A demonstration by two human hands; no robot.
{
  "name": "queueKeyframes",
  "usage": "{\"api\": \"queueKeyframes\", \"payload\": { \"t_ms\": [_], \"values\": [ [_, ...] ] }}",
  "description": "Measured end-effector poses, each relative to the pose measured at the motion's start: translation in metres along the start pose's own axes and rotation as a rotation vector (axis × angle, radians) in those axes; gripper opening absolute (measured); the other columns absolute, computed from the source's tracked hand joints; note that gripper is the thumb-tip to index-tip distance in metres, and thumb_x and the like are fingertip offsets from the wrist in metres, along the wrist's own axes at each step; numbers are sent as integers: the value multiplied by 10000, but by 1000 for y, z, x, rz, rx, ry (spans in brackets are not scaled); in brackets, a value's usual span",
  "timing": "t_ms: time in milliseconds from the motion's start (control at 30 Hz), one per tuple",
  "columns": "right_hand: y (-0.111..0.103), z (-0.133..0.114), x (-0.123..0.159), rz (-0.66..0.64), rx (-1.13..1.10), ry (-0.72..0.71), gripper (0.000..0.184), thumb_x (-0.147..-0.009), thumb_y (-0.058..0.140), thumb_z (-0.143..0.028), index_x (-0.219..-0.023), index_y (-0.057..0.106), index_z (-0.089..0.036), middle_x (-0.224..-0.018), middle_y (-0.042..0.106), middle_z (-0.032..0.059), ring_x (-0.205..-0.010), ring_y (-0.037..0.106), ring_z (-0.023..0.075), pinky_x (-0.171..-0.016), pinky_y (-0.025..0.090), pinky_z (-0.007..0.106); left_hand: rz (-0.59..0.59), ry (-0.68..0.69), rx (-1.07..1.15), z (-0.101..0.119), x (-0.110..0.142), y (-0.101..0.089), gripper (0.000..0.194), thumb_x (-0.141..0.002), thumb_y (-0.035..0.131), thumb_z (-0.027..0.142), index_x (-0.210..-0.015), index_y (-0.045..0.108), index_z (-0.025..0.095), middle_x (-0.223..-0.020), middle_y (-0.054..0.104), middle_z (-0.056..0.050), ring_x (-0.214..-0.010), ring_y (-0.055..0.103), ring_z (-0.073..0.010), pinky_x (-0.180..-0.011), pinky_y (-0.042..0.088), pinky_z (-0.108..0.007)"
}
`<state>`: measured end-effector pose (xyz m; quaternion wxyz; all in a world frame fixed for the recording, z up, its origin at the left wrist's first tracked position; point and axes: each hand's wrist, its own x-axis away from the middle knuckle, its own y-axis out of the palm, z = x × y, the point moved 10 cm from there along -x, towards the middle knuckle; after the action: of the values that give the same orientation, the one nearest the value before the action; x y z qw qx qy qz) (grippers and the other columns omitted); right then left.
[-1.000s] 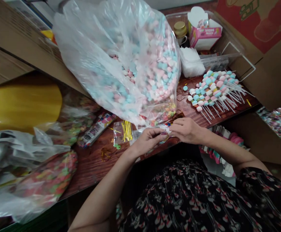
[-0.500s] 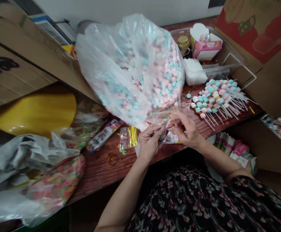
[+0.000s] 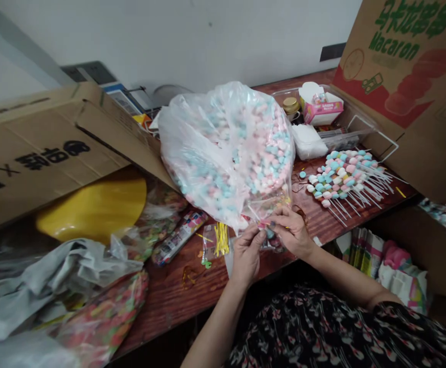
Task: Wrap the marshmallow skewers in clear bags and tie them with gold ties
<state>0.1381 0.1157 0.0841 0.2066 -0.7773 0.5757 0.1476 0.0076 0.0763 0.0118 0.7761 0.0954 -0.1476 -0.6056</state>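
streaky red-brown table (image 3: pixel 165 309), pale wall (image 3: pixel 215 41) behind, crinkly bag (image 3: pixel 223 138) of pastel puffs (image 3: pixel 279 153), left hand (image 3: pixel 248 250) and right hand (image 3: pixel 292 231) pinching a tiny pinkish bit (image 3: pixel 262 225) (blurry, tbh) near the front edge

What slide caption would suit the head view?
Left hand and right hand close together before a bag of pastel sweets, with candy sticks nearby.
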Motion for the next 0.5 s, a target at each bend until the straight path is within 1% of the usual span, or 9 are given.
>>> {"api": "queueKeyframes", "payload": {
  "t_ms": [33, 100, 200, 267, 333, 433, 500],
  "values": [
    [1, -3, 1, 6, 13, -13, 170, -917, 583, -290, -919, 727, -200, -836, 569, 27, -784, 557, 128, -689, 482, 256, 26, 11, 3, 0, -1, -4, 220, -715, 800, 388, -853, 773, 218, -966, 729, -35, -935, 646, -164, -886, 511, -296],
    [2, -8, 3, 36, 42, -52, 158, -914, 589, -283, -926, 723, -200, -833, 576, 29, -768, 557, 127, -668, 483, 253, 51, 27, 1, -2, -4, -10, 212, -718, 793, 395, -840, 775, 223, -943, 732, -28, -919, 647, -162, -879, 513, -297],
    [6, -16, 7, 59, 105, -147, 165, -920, 562, -221, -969, 717, -193, -852, 603, 45, -772, 576, 133, -671, 495, 260, 22, 34, -67, -7, -5, -12, 244, -749, 763, 402, -914, 771, 222, -961, 739, -33, -945, 647, -178, -907, 505, -316],
    [9, -22, 10, 50, 175, -221, 219, -928, 514, -178, -1030, 708, -186, -879, 617, 63, -799, 589, 143, -691, 505, 272, -12, 16, -98, -14, -4, -10, 287, -785, 728, 424, -978, 755, 212, -979, 737, -39, -962, 646, -185, -920, 500, -320],
    [13, -25, 11, 42, 273, -270, 260, -925, 484, -163, -1065, 701, -183, -890, 621, 76, -820, 587, 157, -712, 506, 296, -35, -9, -83, -21, -2, -7, 337, -806, 698, 462, -1018, 735, 203, -985, 731, -44, -969, 649, -188, -918, 500, -314],
    [11, -23, 10, 88, 390, -272, 239, -900, 507, -176, -1016, 715, -193, -879, 617, 79, -823, 559, 176, -733, 481, 338, -58, -38, -46, -27, 2, 0, 414, -820, 666, 508, -1093, 706, 200, -1043, 719, -60, -1052, 635, -208, -958, 485, -323],
    [8, -20, 9, 143, 372, -246, 211, -887, 527, -181, -960, 724, -201, -868, 611, 71, -825, 543, 179, -746, 465, 350, -81, -44, -40, -26, 3, 4, 438, -827, 658, 512, -1134, 692, 201, -1103, 706, -69, -1129, 604, -221, -1014, 453, -340]
  ]
}}
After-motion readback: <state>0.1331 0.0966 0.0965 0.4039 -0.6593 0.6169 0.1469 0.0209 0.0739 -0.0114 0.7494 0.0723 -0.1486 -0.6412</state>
